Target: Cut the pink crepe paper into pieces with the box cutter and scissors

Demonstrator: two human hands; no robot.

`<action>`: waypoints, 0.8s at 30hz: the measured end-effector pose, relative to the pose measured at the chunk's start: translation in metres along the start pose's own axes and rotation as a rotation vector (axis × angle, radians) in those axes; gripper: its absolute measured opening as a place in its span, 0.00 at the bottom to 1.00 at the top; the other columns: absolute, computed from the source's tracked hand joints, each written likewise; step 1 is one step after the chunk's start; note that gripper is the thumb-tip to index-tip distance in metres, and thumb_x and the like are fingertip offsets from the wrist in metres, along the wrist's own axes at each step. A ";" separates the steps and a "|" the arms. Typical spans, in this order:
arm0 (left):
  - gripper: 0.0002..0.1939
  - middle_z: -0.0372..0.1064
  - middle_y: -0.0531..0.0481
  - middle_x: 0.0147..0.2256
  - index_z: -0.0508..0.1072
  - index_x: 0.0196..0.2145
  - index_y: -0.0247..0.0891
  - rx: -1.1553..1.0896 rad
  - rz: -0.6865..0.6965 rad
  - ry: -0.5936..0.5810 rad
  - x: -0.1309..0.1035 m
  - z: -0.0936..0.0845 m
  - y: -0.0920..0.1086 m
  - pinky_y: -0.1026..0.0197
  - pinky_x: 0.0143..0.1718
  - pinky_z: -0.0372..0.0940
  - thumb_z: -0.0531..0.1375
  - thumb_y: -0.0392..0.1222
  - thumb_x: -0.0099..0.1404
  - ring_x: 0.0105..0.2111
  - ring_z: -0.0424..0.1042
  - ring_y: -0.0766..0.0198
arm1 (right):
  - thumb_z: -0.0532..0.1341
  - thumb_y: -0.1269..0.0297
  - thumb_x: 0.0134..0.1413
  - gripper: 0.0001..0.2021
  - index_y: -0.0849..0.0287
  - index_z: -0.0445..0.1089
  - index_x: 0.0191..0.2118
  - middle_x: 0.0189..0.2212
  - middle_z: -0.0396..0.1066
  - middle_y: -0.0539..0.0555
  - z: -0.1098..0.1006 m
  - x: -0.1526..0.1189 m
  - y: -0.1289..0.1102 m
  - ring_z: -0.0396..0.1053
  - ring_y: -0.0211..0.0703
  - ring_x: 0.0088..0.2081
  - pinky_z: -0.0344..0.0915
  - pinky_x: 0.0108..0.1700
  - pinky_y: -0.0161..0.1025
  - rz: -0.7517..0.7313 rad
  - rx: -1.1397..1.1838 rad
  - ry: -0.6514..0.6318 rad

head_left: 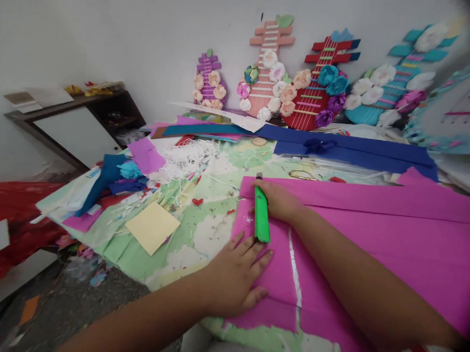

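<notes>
A broad sheet of magenta paper [394,251], folded over along its far edge, lies across the right of the table. My right hand [280,201] is closed around a green box cutter [262,215] near the sheet's far left corner. The cutter's dark metal end points away from me. Flat on the paper's left part, my left hand [239,273] has its fingers stretched, with the fingertips close to the cutter's near end. To the right of that hand a long narrow gap in the magenta paper shows the pale surface beneath.
A cream paper square [153,227], tangled white string [190,159] and paper scraps lie at left on the green-and-white tablecloth [211,222]. Behind are a blue paper strip [361,150], gold-handled scissors [302,174] and several flower-decorated paper instruments [260,97] against the wall.
</notes>
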State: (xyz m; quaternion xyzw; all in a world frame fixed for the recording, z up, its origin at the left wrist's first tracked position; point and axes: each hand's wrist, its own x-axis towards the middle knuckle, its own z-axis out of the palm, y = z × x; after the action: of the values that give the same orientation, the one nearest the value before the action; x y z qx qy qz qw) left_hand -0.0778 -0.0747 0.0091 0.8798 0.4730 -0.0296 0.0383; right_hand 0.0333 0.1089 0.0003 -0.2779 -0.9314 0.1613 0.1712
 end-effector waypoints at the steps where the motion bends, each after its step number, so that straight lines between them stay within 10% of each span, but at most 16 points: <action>1: 0.31 0.48 0.38 0.56 0.47 0.58 0.32 0.001 0.001 0.002 0.000 0.000 0.000 0.47 0.54 0.35 0.35 0.55 0.64 0.55 0.46 0.46 | 0.62 0.46 0.34 0.38 0.60 0.56 0.52 0.38 0.68 0.60 0.000 0.000 0.000 0.66 0.48 0.36 0.59 0.36 0.39 -0.002 0.000 0.000; 24: 0.31 0.44 0.37 0.57 0.46 0.58 0.33 -0.020 -0.010 -0.005 -0.002 -0.001 0.000 0.46 0.54 0.35 0.36 0.55 0.63 0.57 0.43 0.47 | 0.61 0.50 0.39 0.34 0.60 0.55 0.52 0.37 0.69 0.58 0.001 0.000 0.005 0.67 0.47 0.36 0.60 0.38 0.39 0.024 0.033 0.021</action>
State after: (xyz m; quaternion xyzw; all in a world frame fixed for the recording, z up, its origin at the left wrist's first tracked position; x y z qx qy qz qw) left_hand -0.0784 -0.0760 0.0100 0.8769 0.4775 -0.0274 0.0483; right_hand 0.0347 0.1124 -0.0027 -0.2880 -0.9232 0.1760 0.1837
